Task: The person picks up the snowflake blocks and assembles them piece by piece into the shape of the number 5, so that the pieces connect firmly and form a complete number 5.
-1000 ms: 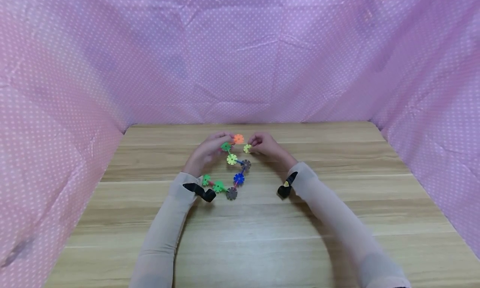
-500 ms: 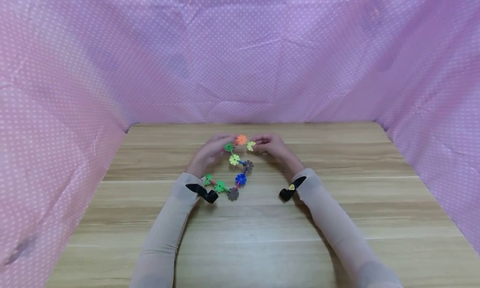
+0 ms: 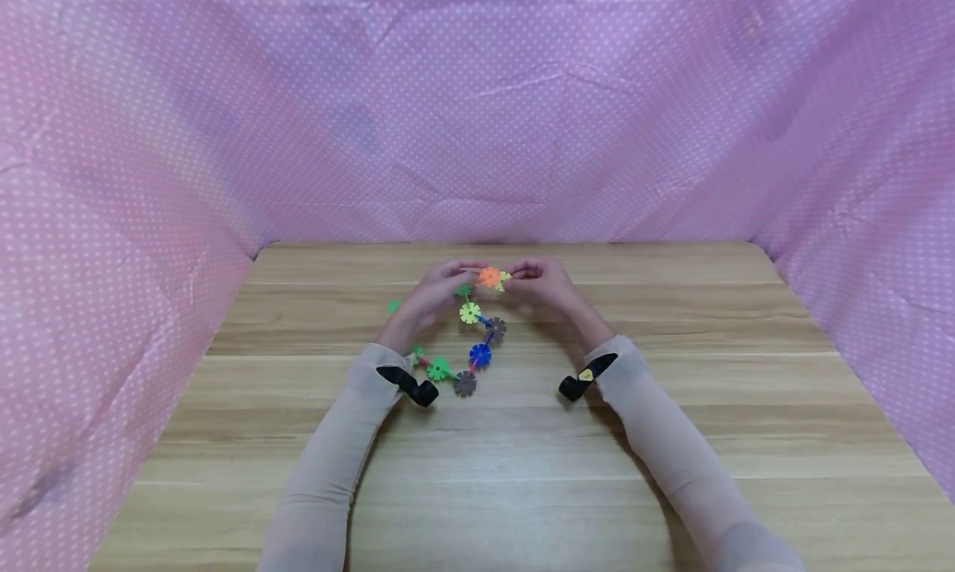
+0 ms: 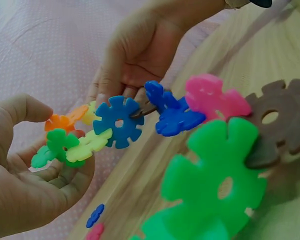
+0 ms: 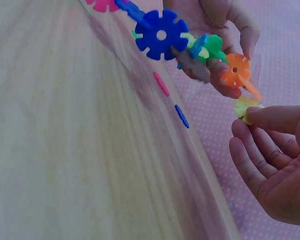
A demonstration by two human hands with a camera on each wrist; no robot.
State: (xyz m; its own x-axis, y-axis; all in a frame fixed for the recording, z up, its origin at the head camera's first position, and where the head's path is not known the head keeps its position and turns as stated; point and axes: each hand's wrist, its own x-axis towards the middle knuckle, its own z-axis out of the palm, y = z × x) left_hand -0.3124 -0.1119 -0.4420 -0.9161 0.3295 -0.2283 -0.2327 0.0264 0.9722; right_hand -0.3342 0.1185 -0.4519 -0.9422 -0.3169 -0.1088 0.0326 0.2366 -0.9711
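Note:
A chain of notched plastic snowflake discs, including a blue disc (image 3: pixel 480 355) and a brown disc (image 3: pixel 465 383), hangs from my left hand (image 3: pixel 436 294). My left thumb and fingers pinch it near its far end, at an orange disc (image 5: pixel 238 70) and a green disc (image 4: pixel 62 145). My right hand (image 3: pixel 548 286) pinches a yellow snowflake disc (image 5: pixel 244 106) between thumb and fingers. That yellow disc is right at the edge of an orange piece, overlapping it in the head view.
A wooden table (image 3: pixel 507 489) lies under both hands, with pink dotted cloth (image 3: pixel 477 124) behind and at the sides. A flat blue disc (image 5: pixel 182 116) and a pink disc (image 5: pixel 161 84) lie near the table's edge. A green piece (image 3: pixel 393 305) shows left of my left wrist.
My right hand has brought the yellow disc up to the orange disc; a gap lay between them before. My left hand has shifted slightly right. The green piece left of my wrist has come into view.

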